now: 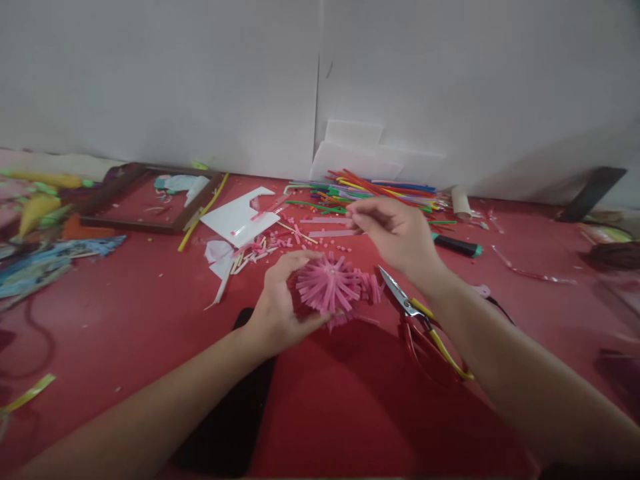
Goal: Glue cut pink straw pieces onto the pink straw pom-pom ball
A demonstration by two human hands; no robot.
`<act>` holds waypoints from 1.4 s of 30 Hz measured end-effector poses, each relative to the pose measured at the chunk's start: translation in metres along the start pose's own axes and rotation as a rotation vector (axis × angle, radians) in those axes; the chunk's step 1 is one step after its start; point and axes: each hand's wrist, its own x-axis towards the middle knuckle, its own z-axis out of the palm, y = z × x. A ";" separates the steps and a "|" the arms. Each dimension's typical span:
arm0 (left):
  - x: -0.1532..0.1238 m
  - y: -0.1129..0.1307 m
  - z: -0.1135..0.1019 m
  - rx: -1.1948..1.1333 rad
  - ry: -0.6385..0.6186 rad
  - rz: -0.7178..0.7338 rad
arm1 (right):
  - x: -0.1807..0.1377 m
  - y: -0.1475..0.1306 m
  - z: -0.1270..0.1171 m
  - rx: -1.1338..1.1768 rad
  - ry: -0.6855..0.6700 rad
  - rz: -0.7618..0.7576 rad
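My left hand [280, 307] is curled around a round pink ball of radiating strips [327, 283], thumb below and fingers above. Up and to its right, my right hand [395, 230] makes a pinch in the air; a tiny pinkish bit seems to show at the fingertips, too small to name. More short pink strips [369, 285] stick out at the ball's right side. Scissors [413, 307] with red and yellow handles lie partly open under my right forearm. Two long pale-pink strips [327, 233] rest on the red table behind the hands.
Colourful sticks [380, 190] are heaped by the wall near a cardboard tube [460, 202]. A black-and-green cutter [457, 245] lies at right. White card [240, 217] and pink scraps [263, 247] are behind my left hand. Further left is a brown frame [135, 227]; a black flat object [230, 407] is nearer.
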 end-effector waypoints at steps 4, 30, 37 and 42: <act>0.001 -0.001 0.002 -0.017 -0.016 -0.078 | -0.024 -0.017 -0.013 0.128 0.141 0.106; 0.110 0.050 -0.034 0.140 -0.002 0.181 | -0.001 -0.084 -0.032 0.130 -0.226 0.106; 0.110 0.047 -0.030 0.222 0.056 0.093 | 0.014 -0.082 -0.028 0.228 -0.229 0.144; 0.106 0.051 -0.036 0.192 0.103 0.096 | 0.001 -0.086 -0.011 0.306 -0.103 0.057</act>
